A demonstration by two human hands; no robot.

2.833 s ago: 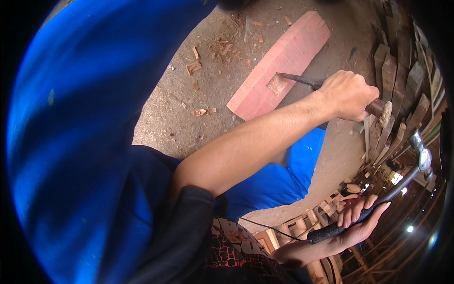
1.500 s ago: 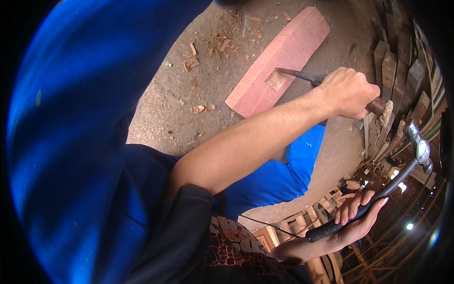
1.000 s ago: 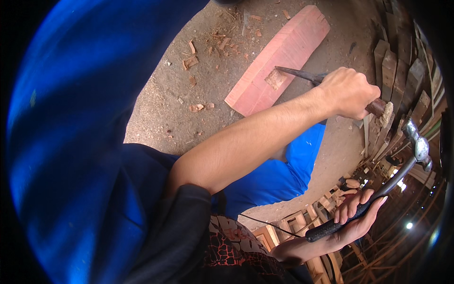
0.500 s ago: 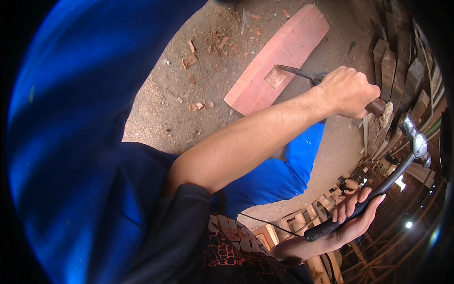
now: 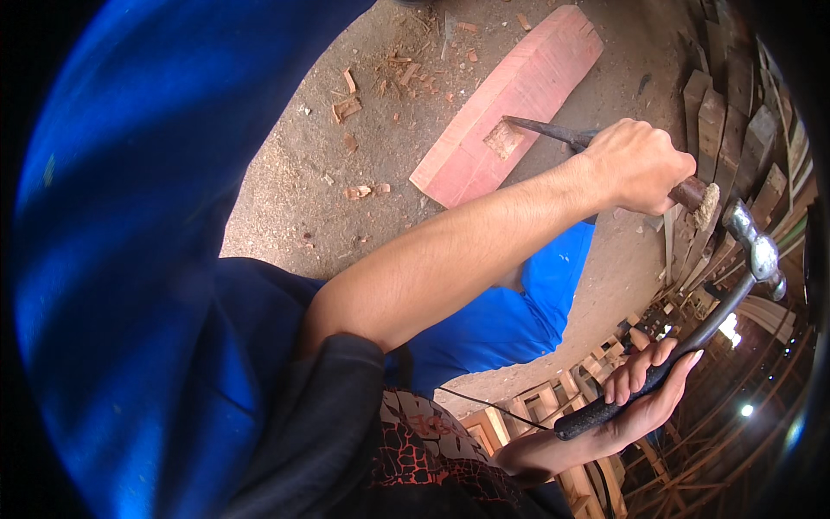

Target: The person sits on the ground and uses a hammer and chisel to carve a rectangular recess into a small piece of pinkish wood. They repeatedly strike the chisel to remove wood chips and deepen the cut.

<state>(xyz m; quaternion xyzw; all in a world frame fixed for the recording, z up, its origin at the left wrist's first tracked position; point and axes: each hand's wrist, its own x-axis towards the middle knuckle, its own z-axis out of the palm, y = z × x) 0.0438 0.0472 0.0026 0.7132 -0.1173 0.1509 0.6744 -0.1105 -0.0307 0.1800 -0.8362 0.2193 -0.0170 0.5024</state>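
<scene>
A reddish timber block (image 5: pixel 545 73) lies on the dirt floor with a squarish chiseled recess (image 5: pixel 501 138) in its face. The blade of a chisel (image 5: pixel 549 131) has its tip at the upper edge of that recess. My left hand (image 5: pixel 635 169) is closed around the chisel, whose wooden handle with a frayed pale end sticks out beyond my fist. Below it, my right hand (image 5: pixel 644 389) is closed on the black grip of a metal hammer (image 5: pixel 762 258), with the head raised close to the chisel's handle end.
Wood chips (image 5: pixel 346 108) are scattered on the floor (image 5: pixel 294 190). Weathered boards (image 5: pixel 709 121) are stacked along the right. My blue-clad legs (image 5: pixel 519 320) frame the block. Pale timber frames (image 5: pixel 536 406), a dark cord and a roof with bright lights appear at the lower right.
The hammer head has moved steadily up and a little left, nearer the chisel's handle end. The block and chisel sit slightly higher in view; both grips are unchanged.
</scene>
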